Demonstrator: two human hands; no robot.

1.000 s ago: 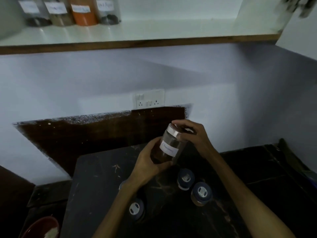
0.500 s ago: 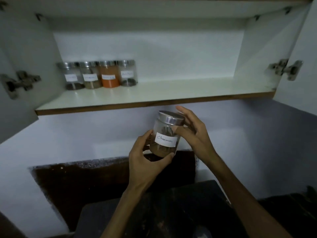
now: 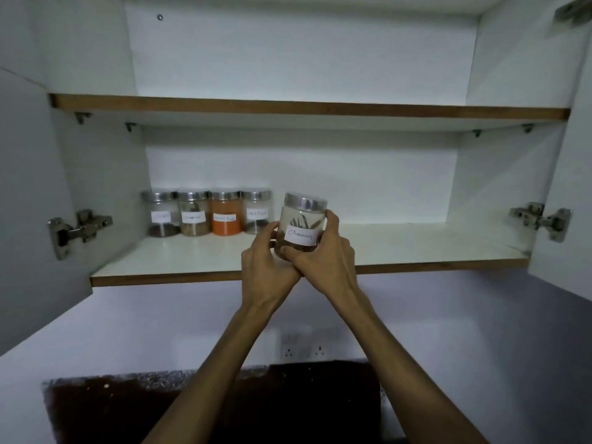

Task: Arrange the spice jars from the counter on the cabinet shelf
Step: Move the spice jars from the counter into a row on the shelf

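Both hands — left hand (image 3: 267, 267), right hand (image 3: 323, 261) — grip the clear steel-lidded cinnamon jar (image 3: 302, 227) above the white cabinet shelf (image 3: 416, 248). Risk: swinging left knocks the neighbouring pale-labelled jar (image 3: 256, 213) — or landing on the lip tips it.

Both arms raised, hands joined in a two-handed grip

The left hand (image 3: 267, 262) and the right hand (image 3: 323, 259) meet in front of the body, fingers curled inward and thumbs up, the right partly overlapping the left; both bare forearms rise steeply from below and converge at the wrists.
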